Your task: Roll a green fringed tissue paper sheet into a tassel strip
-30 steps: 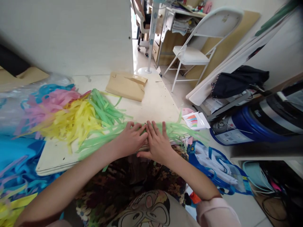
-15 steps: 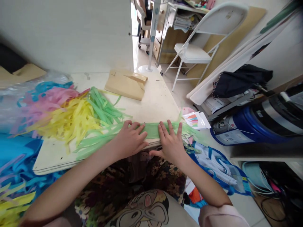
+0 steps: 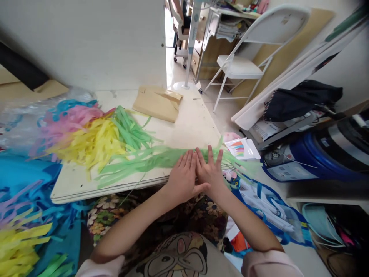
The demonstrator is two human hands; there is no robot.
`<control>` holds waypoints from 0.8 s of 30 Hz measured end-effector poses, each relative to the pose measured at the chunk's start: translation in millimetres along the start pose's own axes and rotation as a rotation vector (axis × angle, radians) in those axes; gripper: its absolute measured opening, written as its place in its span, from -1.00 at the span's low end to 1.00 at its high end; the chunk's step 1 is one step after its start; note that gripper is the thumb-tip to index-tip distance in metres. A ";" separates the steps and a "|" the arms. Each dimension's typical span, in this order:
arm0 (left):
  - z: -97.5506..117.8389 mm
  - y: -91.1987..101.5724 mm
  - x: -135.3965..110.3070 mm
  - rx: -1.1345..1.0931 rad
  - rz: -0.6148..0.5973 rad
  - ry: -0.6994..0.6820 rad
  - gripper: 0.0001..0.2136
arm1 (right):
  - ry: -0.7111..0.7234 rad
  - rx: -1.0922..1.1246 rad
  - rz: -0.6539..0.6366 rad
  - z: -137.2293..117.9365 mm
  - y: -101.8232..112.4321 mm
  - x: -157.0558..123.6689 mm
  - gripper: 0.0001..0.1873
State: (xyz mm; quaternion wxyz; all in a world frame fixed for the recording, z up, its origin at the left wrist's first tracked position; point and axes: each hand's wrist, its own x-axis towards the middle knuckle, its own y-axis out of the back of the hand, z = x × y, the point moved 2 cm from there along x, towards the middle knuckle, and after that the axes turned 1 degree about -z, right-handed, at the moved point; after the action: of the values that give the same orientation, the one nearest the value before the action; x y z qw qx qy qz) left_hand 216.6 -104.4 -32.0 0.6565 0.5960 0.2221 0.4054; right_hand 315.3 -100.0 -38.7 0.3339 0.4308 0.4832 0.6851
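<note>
1. Left hand (image 3: 182,177) and right hand (image 3: 210,172) are pressing flat, fingers spread and grasping nothing, on the green fringed tissue strip (image 3: 144,161).
2. The thin, crinkled strip is lying along the pale table (image 3: 187,127) near its front edge.

Both hands (image 3: 196,175) press flat on green strips (image 3: 150,161).

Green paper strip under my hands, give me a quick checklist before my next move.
1. Both the left hand and right hand flat on the green strip: ok.
2. Whole strip supported by the board: not ok, its right fringe hangs past the edge.
3. The brown cardboard clear of the strip: ok.
4. Strip apart from the yellow pile: cannot tell.
5. Fold under palms even: cannot tell, hidden.
</note>
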 end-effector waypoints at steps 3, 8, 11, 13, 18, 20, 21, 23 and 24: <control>-10.1 1.6 -7.4 0.045 0.011 0.043 -0.13 | 0.013 0.016 -0.045 -0.3 4.0 0.3 -0.48; -18.1 5.5 -14.4 0.107 0.024 0.092 -0.14 | 0.014 0.026 -0.083 -0.9 9.1 0.2 -0.26; -17.7 5.4 -15.1 0.124 0.057 0.097 -0.15 | 0.017 0.014 -0.085 -1.2 8.3 0.1 -0.23; -16.9 4.3 -15.8 0.141 0.076 0.115 -0.15 | 0.021 0.006 -0.081 -1.4 7.6 -0.6 -0.18; -14.2 2.8 -18.6 0.175 0.089 0.144 -0.18 | 0.022 -0.011 -0.062 -2.7 8.3 -5.3 -0.16; -13.4 3.9 -19.9 0.196 0.111 0.139 -0.22 | 0.027 -0.015 -0.053 -3.4 9.0 -7.1 -0.20; -13.2 4.7 -20.8 0.212 0.137 0.122 -0.27 | 0.029 -0.016 -0.048 -3.6 9.3 -7.6 -0.22; -13.2 6.4 -23.1 0.251 0.217 0.035 -0.43 | 0.029 -0.017 -0.034 -4.0 9.9 -7.9 -0.29; -13.5 7.1 -24.8 0.266 0.267 -0.030 -0.54 | 0.029 -0.016 -0.025 -4.0 10.1 -7.8 -0.32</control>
State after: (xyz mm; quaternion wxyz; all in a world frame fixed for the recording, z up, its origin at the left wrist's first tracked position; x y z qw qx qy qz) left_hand 190.0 -116.3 -32.5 0.5157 0.7077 0.1830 0.4469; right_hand 314.3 -111.4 -31.9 0.3390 0.4119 0.4879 0.6910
